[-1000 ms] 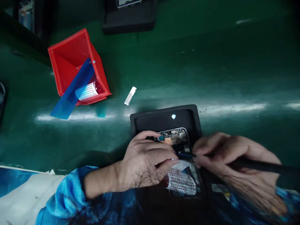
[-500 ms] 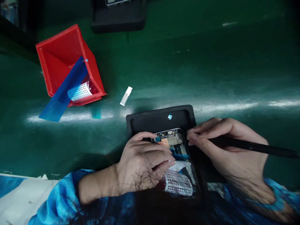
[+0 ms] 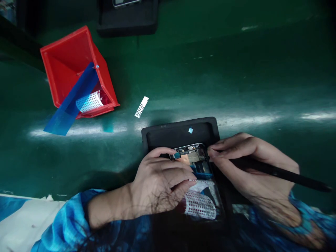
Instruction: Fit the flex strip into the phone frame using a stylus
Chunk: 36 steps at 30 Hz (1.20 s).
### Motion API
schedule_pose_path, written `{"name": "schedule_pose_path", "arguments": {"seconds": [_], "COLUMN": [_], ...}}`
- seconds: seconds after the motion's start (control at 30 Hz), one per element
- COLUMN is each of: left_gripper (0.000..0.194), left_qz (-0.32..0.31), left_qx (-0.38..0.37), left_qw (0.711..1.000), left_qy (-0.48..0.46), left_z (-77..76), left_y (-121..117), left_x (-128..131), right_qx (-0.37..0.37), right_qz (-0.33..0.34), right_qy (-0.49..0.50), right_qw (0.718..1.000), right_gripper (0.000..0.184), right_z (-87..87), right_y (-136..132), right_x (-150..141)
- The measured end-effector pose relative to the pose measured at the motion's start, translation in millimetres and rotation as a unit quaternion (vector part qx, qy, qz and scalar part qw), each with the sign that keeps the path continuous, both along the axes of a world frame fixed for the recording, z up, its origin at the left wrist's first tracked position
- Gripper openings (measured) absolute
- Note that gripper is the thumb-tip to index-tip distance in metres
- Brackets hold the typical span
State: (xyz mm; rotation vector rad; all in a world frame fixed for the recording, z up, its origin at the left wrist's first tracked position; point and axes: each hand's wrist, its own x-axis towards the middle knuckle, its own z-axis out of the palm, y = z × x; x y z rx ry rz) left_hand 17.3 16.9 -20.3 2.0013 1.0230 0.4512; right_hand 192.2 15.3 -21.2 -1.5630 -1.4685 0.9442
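Note:
In the head view, my left hand (image 3: 160,185) lies across the left side of an opened phone (image 3: 194,157), its circuit board showing. One finger reaches the board's upper left. The thumb and other fingertips are pinched at the edge of a curled white sheet with rows of dots (image 3: 201,205), which covers the lower part of the phone. My right hand (image 3: 246,161) grips a slim black pen-like tool (image 3: 286,175); its working tip is hidden at the fingertips, beside the phone's upper right corner. The phone sits in a black tray (image 3: 181,122).
A red bin (image 3: 106,78) at the left holds a blue film strip (image 3: 68,101) and a dotted white sheet (image 3: 89,101). A small dotted strip (image 3: 141,107) lies on the green bench. A light-blue scrap (image 3: 190,130) is in my tray. Another black tray (image 3: 128,26) is at the back.
My right hand has shifted slightly left, and the rear end of the black tool has tilted lower. My left hand and the phone have stayed put.

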Motion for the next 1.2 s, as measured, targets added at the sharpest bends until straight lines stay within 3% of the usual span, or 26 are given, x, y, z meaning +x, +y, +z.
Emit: {"name": "schedule_pose_path", "arguments": {"seconds": [0.17, 0.3, 0.83, 1.2], "left_gripper": [0.009, 0.011, 0.009, 0.012], "left_qz": [0.009, 0.008, 0.023, 0.023], "left_qx": [0.001, 0.0, -0.015, -0.012], "left_qw": [1.0, 1.0, 0.999, 1.0], "left_qy": [-0.014, -0.016, -0.028, -0.012], "left_z": [-1.2, -0.9, -0.1, 7.6], "left_y": [-1, 0, -1, -3], "left_x": [0, 0, 1, 1], "right_qx": [0.038, 0.054, -0.038, -0.011], "right_qz": [0.046, 0.045, -0.007, 0.004], "right_qy": [-0.057, -0.081, 0.031, 0.045], "right_qw": [0.997, 0.994, 0.999, 0.999], "right_gripper": [0.019, 0.021, 0.015, 0.015], "right_z": [3.3, 5.3, -4.2, -12.5], "right_y": [-3, -5, -2, -5], "right_x": [0, 0, 2, 5]}}
